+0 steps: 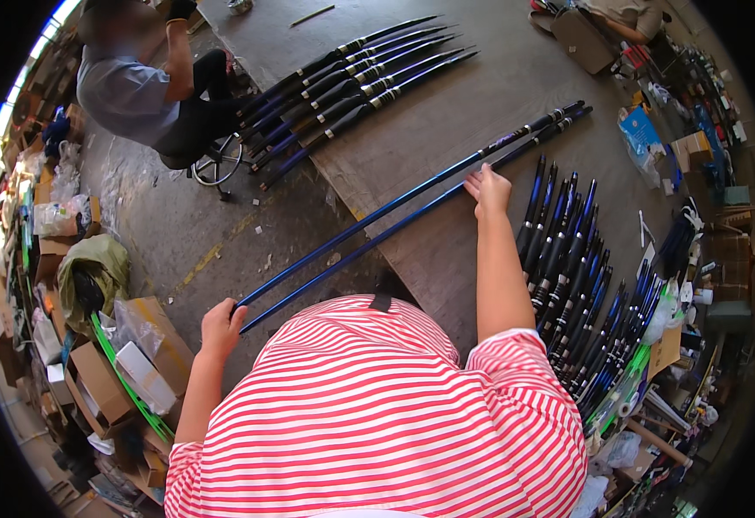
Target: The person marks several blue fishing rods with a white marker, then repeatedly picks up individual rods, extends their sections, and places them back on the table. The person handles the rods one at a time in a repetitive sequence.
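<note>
Two long blue fishing rod blanks stretch diagonally from my left side onto the grey table, the farther rod (377, 213) and the nearer rod (352, 257) lying side by side with a gap between them. Their dark far ends rest over the tabletop. My left hand (220, 328) is closed at the near ends of both, off the table's edge. Partway along, my right hand (491, 192) has its fingers closed about the nearer rod; the palm side is partly hidden. Right of that hand lies a row of black and blue fishing rods (559, 233).
Another bundle of assembled rods (343, 91) lies across the far table edge. A person (140, 95) sits on a wheeled stool (218, 164) at far left. Cardboard boxes (101, 384) crowd the left floor. At right are a blue package (641, 129) and more rods (624, 337).
</note>
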The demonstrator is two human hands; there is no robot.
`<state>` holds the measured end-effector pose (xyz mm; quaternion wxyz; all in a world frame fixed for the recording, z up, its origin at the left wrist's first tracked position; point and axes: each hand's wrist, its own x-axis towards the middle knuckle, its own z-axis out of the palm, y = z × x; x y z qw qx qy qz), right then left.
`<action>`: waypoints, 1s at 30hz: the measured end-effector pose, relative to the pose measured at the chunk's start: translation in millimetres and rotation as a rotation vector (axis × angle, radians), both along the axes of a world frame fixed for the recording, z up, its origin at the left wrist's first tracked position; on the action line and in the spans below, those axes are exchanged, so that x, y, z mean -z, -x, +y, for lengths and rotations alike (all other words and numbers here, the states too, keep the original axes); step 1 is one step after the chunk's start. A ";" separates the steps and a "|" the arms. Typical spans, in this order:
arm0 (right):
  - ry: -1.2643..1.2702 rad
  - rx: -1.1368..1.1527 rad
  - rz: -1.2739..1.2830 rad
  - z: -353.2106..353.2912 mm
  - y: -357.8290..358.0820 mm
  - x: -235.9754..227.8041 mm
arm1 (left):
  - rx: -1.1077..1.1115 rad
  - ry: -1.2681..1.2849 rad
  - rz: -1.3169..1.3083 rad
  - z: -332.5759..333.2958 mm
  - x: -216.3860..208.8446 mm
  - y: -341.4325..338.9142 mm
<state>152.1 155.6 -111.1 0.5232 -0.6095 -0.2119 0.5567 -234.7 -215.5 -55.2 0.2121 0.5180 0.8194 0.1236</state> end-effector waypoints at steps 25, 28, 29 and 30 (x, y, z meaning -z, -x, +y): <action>-0.461 -0.354 1.169 9.3 13.3 -194.6 | 0.231 0.078 -0.464 -28.8 -65.1 -42.4; -0.556 -0.510 1.298 -61.9 73.6 -214.8 | 0.433 0.160 -0.656 26.4 -70.6 -45.5; -0.581 -0.545 1.265 -84.6 92.4 -212.8 | 0.526 0.051 -0.591 52.1 -72.6 -49.0; -0.605 -0.592 1.242 -103.1 110.3 -209.3 | 0.408 0.026 -0.873 71.6 -76.2 -55.3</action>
